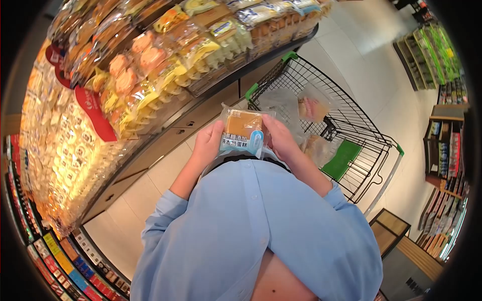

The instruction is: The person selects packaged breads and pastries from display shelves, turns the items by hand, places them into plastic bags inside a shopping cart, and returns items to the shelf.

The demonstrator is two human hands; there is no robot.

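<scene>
A packaged cake (243, 128) in clear wrap, golden brown with a blue and white printed label, is held upright in front of my waist. My left hand (208, 143) grips its left edge, thumb on the front. On the opposite edge, my right hand (280, 139) grips the wrap the same way. The fingers behind the pack are hidden. Just beyond my right hand stands a wire shopping cart (359, 113) with green corner pieces. Inside it lie clear bags, one with a pinkish-brown food item (314, 108), another (316, 148) partly covered by my right arm.
A long display shelf (211, 83) of wrapped breads and cakes runs along the left and front. A red sign (95, 113) sticks out from it. Stocked shelves (444, 150) line the right side, past the tiled floor (351, 40).
</scene>
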